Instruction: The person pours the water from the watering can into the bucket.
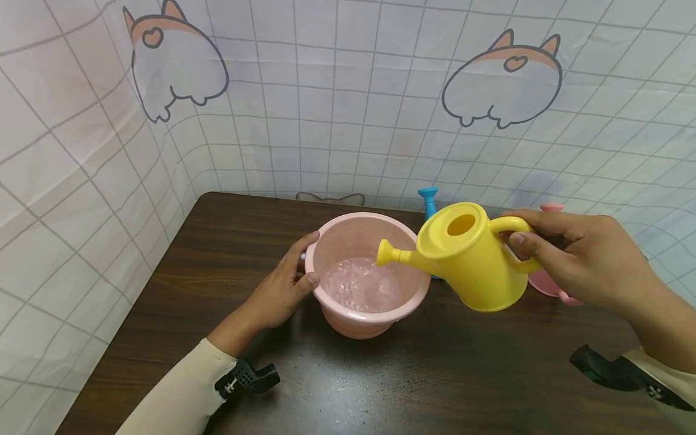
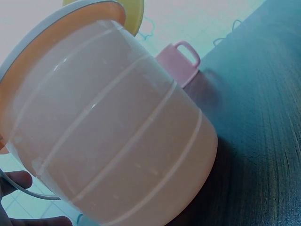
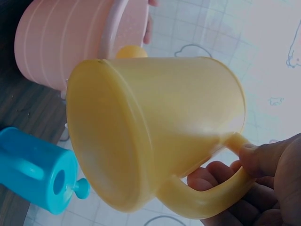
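A pink bucket (image 1: 359, 326) stands on the dark table, with rippled, bubbly water (image 1: 361, 284) inside. My left hand (image 1: 277, 293) grips its left rim, thumb at the edge; in the left wrist view the bucket's ribbed wall fills much of the picture. With my right hand (image 1: 603, 263) I hold a yellow watering can (image 1: 484, 278) by its handle, up off the table. It tips leftward, its spout over the bucket's right side. The right wrist view shows the can's base and my fingers (image 3: 263, 157) curled round the handle.
Behind the yellow can is a blue watering can (image 3: 33, 165), mostly hidden in the head view. A pink watering can (image 1: 546, 284) stands to the right, partly behind my right hand. Water drops dot the wood table (image 1: 348, 386). A white gridded cloth (image 1: 348, 109) hangs behind.
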Action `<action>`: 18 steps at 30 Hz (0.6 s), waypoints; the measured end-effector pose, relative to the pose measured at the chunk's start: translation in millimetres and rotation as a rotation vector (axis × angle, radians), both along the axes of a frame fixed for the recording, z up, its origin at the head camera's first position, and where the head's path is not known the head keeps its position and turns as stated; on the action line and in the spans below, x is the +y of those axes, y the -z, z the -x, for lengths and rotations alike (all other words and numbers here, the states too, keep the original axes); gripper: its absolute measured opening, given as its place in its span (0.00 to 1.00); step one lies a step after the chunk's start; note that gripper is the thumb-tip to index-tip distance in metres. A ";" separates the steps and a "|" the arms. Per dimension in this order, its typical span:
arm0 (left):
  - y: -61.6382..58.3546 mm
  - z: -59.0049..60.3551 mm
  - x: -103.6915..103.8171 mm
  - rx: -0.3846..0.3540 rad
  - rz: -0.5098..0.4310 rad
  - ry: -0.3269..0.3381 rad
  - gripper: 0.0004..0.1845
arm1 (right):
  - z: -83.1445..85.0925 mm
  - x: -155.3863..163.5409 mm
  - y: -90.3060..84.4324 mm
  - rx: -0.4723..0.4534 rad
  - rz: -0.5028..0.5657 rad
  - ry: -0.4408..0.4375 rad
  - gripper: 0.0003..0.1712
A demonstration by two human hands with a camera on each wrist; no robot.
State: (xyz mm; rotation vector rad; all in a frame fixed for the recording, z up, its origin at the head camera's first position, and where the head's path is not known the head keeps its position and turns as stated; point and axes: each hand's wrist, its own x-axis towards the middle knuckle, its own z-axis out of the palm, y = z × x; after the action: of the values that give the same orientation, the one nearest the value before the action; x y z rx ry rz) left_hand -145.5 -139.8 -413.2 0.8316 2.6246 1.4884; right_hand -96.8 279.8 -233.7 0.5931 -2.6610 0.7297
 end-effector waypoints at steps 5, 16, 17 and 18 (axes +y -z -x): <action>-0.4 0.7 -0.2 -0.005 0.001 0.000 0.43 | 0.2 -0.1 -0.6 -0.014 0.006 0.019 0.17; -0.8 0.5 -0.3 -0.017 0.018 -0.008 0.43 | 1.0 -0.1 -0.3 -0.009 0.007 0.012 0.17; -0.7 0.5 -0.3 -0.018 0.019 -0.008 0.43 | 1.0 -0.2 -0.3 -0.007 0.002 0.012 0.17; -0.4 0.5 -0.4 -0.018 0.020 -0.009 0.43 | 0.9 -0.2 -0.2 -0.001 -0.005 0.011 0.17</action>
State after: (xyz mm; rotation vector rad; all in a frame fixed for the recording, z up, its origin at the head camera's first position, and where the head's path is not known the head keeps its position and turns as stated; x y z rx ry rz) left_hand -146.1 -140.1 -412.7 0.8026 2.6289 1.4621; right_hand -97.7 279.6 -233.5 0.5795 -2.6658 0.7215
